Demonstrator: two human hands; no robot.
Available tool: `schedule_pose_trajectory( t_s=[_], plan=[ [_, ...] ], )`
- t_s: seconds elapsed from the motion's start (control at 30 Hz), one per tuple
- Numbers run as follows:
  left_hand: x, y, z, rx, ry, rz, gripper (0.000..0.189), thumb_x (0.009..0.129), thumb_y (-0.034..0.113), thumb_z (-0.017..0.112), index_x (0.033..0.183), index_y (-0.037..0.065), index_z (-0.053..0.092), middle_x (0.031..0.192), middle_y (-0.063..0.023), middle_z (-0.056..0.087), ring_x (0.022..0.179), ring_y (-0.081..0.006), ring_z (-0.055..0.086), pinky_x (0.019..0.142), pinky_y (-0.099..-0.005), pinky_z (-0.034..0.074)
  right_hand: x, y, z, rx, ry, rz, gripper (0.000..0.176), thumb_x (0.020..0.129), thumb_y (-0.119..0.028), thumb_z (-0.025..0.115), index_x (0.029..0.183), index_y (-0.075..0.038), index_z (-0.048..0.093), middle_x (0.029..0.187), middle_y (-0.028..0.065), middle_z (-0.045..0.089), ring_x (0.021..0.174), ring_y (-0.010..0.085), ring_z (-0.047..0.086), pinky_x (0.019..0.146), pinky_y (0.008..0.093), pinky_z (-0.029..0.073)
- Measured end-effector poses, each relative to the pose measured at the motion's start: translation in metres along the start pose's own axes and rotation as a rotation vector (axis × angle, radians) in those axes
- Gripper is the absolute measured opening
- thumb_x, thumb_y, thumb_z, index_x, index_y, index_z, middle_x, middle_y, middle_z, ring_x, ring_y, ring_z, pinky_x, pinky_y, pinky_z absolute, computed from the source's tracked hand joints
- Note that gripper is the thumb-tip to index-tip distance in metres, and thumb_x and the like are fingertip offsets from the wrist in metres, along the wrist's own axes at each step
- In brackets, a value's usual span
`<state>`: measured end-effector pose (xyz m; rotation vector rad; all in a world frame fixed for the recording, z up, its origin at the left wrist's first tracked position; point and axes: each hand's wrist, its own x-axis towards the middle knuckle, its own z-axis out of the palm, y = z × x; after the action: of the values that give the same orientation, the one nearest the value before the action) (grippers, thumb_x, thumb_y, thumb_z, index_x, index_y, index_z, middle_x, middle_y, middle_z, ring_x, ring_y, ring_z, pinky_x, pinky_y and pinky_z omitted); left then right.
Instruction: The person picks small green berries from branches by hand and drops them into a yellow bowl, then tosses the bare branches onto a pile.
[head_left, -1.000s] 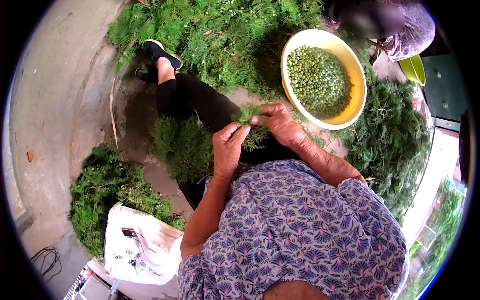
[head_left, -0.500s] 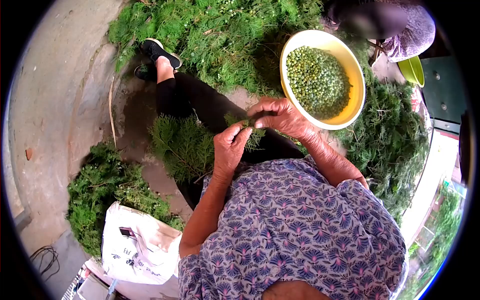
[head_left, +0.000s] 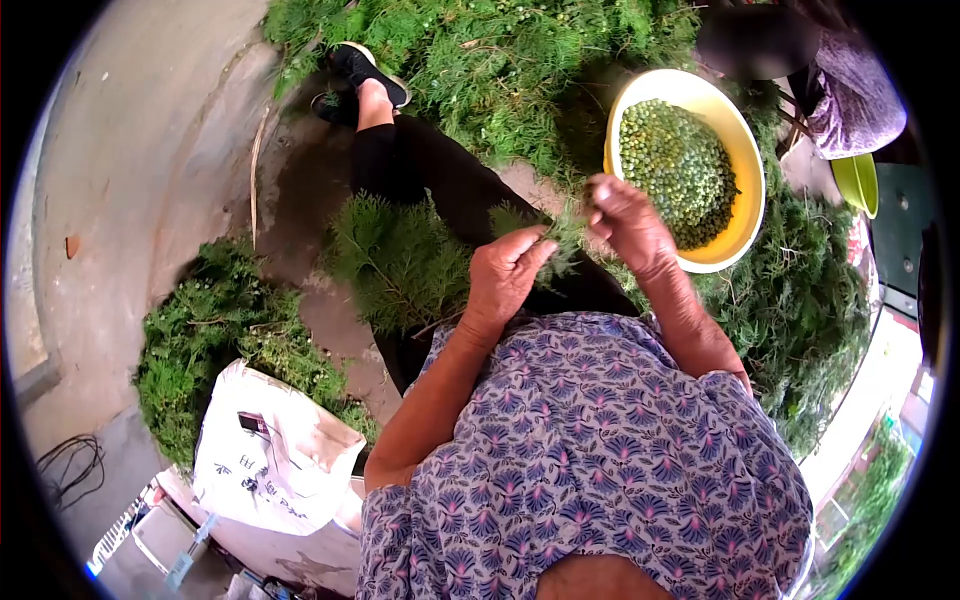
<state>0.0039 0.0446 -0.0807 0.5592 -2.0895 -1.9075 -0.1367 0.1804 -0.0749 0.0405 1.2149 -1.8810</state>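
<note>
My left hand [head_left: 503, 275] pinches a small green conifer sprig [head_left: 566, 240], whose leafy end sticks out to the right of the fingertips. My right hand [head_left: 635, 228] is raised beside the near left rim of a yellow basin [head_left: 745, 215]. Its fingers are curled together, and whatever lies in them is too small and blurred to make out. Green berries [head_left: 675, 165] fill much of the basin. A larger leafy branch [head_left: 395, 265] rests by my legs, left of my left hand.
Cut conifer branches [head_left: 480, 80] cover the ground ahead, with another heap [head_left: 800, 270] at right and a pile [head_left: 210, 340] at left. A white sack [head_left: 270, 450] stands lower left. Another person's patterned clothing [head_left: 855, 95] and a green basin [head_left: 857, 185] are upper right.
My right hand has parted from my left hand and moved right toward the yellow basin's rim. My left hand keeps the sprig. The whole view has shifted slightly.
</note>
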Motion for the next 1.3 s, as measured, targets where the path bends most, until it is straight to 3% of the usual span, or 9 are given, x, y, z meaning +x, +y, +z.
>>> schedule_pose_trajectory(
  t_s=[0.1, 0.2, 0.37, 0.6, 0.77, 0.93, 1.03, 1.13, 1.3],
  plan=[
    [-0.002, 0.001, -0.007, 0.381, -0.029, 0.264, 0.054, 0.073, 0.018, 0.071, 0.121, 0.004, 0.05, 0.11, -0.0172, 0.056, 0.097, -0.0304, 0.056, 0.082, -0.0351, 0.045, 0.008, -0.023, -0.048, -0.172, 0.216, -0.108, 0.019, 0.085, -0.013, 0.057, 0.099, -0.001, 0.056, 0.077, 0.0056, 0.058, 0.067, 0.0126, 0.054, 0.059, 0.0235, 0.045],
    [-0.013, 0.017, -0.026, 0.477, 0.02, 0.355, 0.058, 0.072, 0.018, 0.071, 0.123, 0.006, 0.048, 0.117, -0.016, 0.052, 0.106, -0.0305, 0.051, 0.089, -0.0365, 0.041, 0.015, -0.042, -0.122, -0.108, 0.416, -0.215, 0.033, 0.084, -0.009, 0.055, 0.113, 0.006, 0.048, 0.091, 0.0113, 0.057, 0.077, 0.0189, 0.057, 0.07, 0.0276, 0.05],
    [-0.066, 0.022, -0.072, 0.847, -0.14, 0.069, 0.063, 0.065, 0.012, 0.068, 0.124, 0.008, 0.045, 0.13, -0.0153, 0.04, 0.12, -0.0346, 0.037, 0.099, -0.0456, 0.028, 0.01, -0.053, -0.213, -0.523, 0.883, -0.283, 0.058, 0.078, -0.018, 0.063, 0.127, 0.003, 0.039, 0.118, 0.0169, 0.048, 0.11, 0.0276, 0.048, 0.089, 0.0374, 0.041],
    [-0.065, -0.02, -0.059, 1.21, -0.02, -0.031, 0.052, 0.074, 0.009, 0.056, 0.125, 0.007, 0.043, 0.132, -0.0168, 0.035, 0.124, -0.0385, 0.03, 0.099, -0.0561, 0.023, 0.012, -0.04, -0.289, -0.6, 1.051, -0.404, 0.039, 0.075, -0.012, 0.067, 0.109, 0.0, 0.054, 0.096, 0.0088, 0.06, 0.075, 0.0162, 0.056, 0.06, 0.0258, 0.045],
    [-0.057, -0.015, -0.074, 1.305, -0.035, -0.041, 0.046, 0.077, 0.008, 0.053, 0.122, 0.006, 0.047, 0.127, -0.0181, 0.042, 0.12, -0.0374, 0.038, 0.098, -0.0514, 0.028, 0.01, -0.054, -0.263, -0.557, 1.106, -0.445, 0.028, 0.078, -0.016, 0.058, 0.101, -0.001, 0.06, 0.089, 0.006, 0.059, 0.069, 0.015, 0.054, 0.061, 0.0256, 0.045],
    [-0.031, 0.056, -0.138, 0.45, 0.361, -0.325, 0.033, 0.084, 0.018, 0.057, 0.113, 0.002, 0.053, 0.109, -0.0151, 0.056, 0.096, -0.027, 0.054, 0.086, -0.036, 0.041, 0.037, -0.041, -0.185, -0.346, 0.789, -0.386, 0.026, 0.082, -0.004, 0.056, 0.106, 0.006, 0.055, 0.097, 0.0102, 0.059, 0.077, 0.0184, 0.057, 0.067, 0.0302, 0.051],
    [-0.015, 0.093, -0.156, -0.308, 0.866, -0.2, 0.032, 0.085, 0.02, 0.06, 0.11, 0.001, 0.05, 0.103, -0.0101, 0.055, 0.086, -0.0234, 0.055, 0.074, -0.0366, 0.046, 0.051, -0.026, -0.114, -0.396, 0.543, -0.34, 0.028, 0.083, -0.006, 0.054, 0.108, 0.006, 0.055, 0.093, 0.0119, 0.061, 0.077, 0.018, 0.059, 0.067, 0.0284, 0.051],
    [-0.007, 0.087, -0.173, -0.611, 0.819, -0.086, 0.046, 0.08, 0.03, 0.066, 0.112, 0.002, 0.048, 0.104, -0.0053, 0.056, 0.085, -0.0203, 0.055, 0.062, -0.0318, 0.041, 0.051, -0.009, -0.039, -0.564, 0.27, -0.278, 0.029, 0.083, -0.009, 0.054, 0.109, 0.004, 0.056, 0.091, 0.0142, 0.063, 0.078, 0.0169, 0.061, 0.069, 0.0268, 0.051],
    [0.007, 0.057, -0.151, -1.108, 0.624, 0.055, 0.033, 0.086, 0.021, 0.057, 0.115, 0.007, 0.05, 0.11, -0.0082, 0.057, 0.1, -0.0266, 0.055, 0.084, -0.0442, 0.046, 0.025, 0.007, 0.074, -0.704, -0.227, -0.097, 0.032, 0.084, -0.011, 0.056, 0.111, 0.006, 0.052, 0.093, 0.0168, 0.061, 0.085, 0.0196, 0.061, 0.076, 0.0304, 0.051]
  ],
)
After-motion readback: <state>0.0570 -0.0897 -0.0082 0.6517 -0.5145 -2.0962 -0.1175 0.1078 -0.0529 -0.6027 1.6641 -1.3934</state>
